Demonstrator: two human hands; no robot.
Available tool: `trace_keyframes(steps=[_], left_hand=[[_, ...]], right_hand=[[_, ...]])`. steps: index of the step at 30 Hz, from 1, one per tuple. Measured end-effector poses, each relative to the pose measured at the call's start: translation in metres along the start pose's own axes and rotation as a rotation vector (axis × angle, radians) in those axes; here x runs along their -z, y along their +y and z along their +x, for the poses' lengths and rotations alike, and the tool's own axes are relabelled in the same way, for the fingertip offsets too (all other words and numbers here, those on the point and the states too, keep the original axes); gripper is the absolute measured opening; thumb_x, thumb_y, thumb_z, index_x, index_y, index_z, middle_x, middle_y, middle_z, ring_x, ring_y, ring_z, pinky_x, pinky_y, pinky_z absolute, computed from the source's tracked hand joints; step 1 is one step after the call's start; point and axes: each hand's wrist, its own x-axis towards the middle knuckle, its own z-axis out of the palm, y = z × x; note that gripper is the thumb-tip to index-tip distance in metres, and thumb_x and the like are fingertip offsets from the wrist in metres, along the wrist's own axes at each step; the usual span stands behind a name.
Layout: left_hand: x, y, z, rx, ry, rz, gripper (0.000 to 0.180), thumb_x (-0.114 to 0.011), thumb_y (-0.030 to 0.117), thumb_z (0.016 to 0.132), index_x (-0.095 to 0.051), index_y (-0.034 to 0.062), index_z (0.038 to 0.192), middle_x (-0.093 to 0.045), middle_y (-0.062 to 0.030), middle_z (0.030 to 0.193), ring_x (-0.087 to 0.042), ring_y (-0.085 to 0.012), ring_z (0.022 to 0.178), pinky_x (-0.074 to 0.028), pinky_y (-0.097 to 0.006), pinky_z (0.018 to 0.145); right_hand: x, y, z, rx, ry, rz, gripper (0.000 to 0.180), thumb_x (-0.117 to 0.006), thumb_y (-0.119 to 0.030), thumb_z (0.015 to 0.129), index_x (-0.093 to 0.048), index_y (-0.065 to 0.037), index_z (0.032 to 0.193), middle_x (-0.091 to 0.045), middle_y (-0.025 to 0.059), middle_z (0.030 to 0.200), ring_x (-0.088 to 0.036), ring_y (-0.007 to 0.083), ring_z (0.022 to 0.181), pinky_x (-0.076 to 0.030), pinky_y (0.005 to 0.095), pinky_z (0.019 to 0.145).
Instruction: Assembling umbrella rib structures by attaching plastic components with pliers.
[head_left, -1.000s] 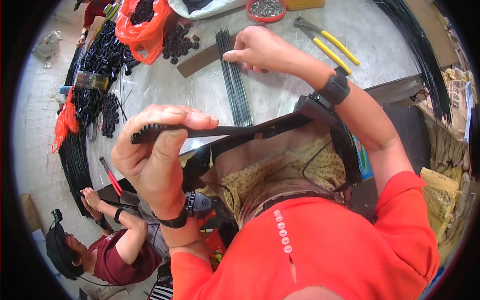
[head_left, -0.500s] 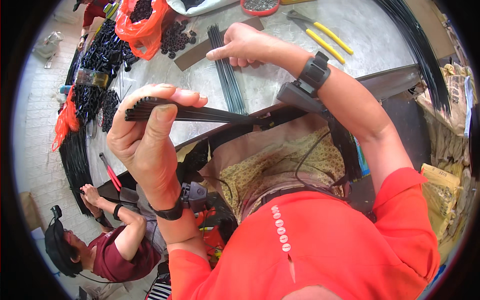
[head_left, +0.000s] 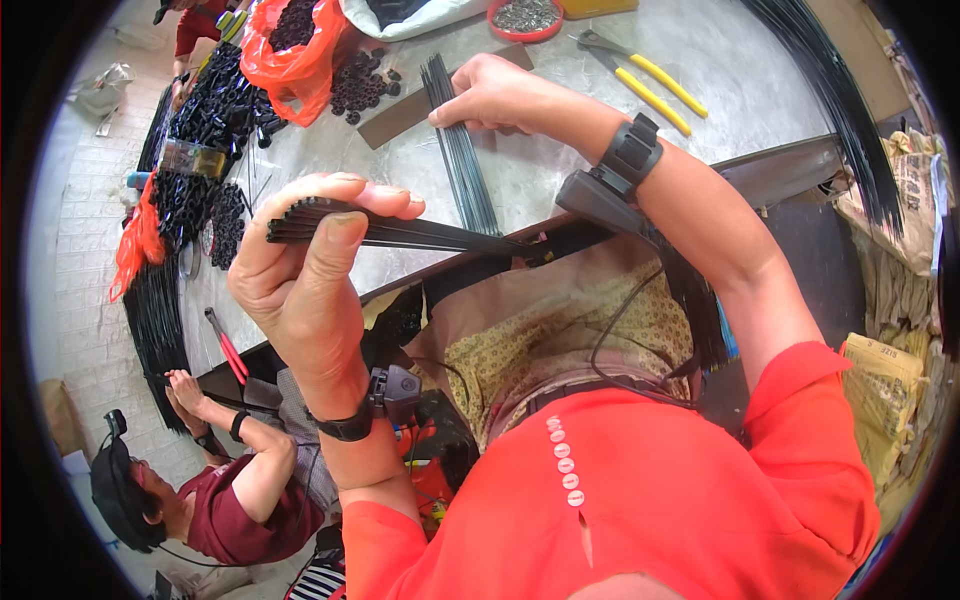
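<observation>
My left hand (head_left: 305, 280) is closed around a fanned row of thin black rods (head_left: 400, 230), the thumb pressed across their near ends. From there the rods slope right toward the table's front edge. On the table, a second bundle of thin dark rods (head_left: 468, 180) lies lengthwise across a flat brown strip (head_left: 400, 120). My right hand (head_left: 495, 95) is closed at that bundle, its thumb lying over the rods and its fingers curled at their right side. How many rods those fingers grip is hidden.
Yellow-handled cutters (head_left: 650, 85) lie right of my hand; a red dish of small metal pieces (head_left: 525, 18) is behind. Left are a red bag (head_left: 290, 60), black fittings (head_left: 215, 115) and red-handled pliers (head_left: 228, 350). A co-worker (head_left: 230, 490) sits at lower left; long black rods (head_left: 835, 100) lie right.
The view has shifted slightly, so the table and both hands appear a little further right and lower. Both hands keep their holds on the rods.
</observation>
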Motion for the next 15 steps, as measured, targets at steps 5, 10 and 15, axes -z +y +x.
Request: trace_keyframes(steps=[5,10,15], left_hand=[[0.001,-0.001,0.001,-0.017,-0.021,-0.029,0.018,-0.065,0.000,0.093,-0.065,-0.0071,0.109,-0.073,-0.0205,0.092,-0.073,-0.0302,0.083,-0.060,-0.043,0.080],[0.003,-0.001,0.000,-0.010,-0.009,-0.036,0.017,-0.065,-0.001,0.093,-0.065,-0.0072,0.109,-0.073,-0.0205,0.092,-0.073,-0.0300,0.083,-0.061,-0.043,0.080],[0.002,-0.002,-0.001,-0.008,0.005,-0.034,0.017,-0.066,0.000,0.093,-0.065,-0.0074,0.108,-0.073,-0.0202,0.092,-0.073,-0.0297,0.084,-0.061,-0.042,0.080]], right_hand=[[-0.003,0.011,0.006,-0.007,-0.021,0.086,0.039,-0.079,-0.040,0.082,-0.064,-0.004,0.077,-0.057,0.0016,0.062,-0.045,0.0084,0.044,-0.030,0.0267,0.039],[-0.001,0.010,0.002,-0.053,-0.032,0.121,0.033,-0.076,-0.037,0.086,-0.067,-0.005,0.087,-0.061,0.0024,0.064,-0.047,0.0072,0.045,-0.031,0.0248,0.038],[0.003,0.007,-0.005,-0.045,-0.032,0.033,0.035,-0.074,-0.035,0.087,-0.069,-0.002,0.098,-0.067,0.0050,0.069,-0.052,0.0077,0.047,-0.034,0.0243,0.038]])
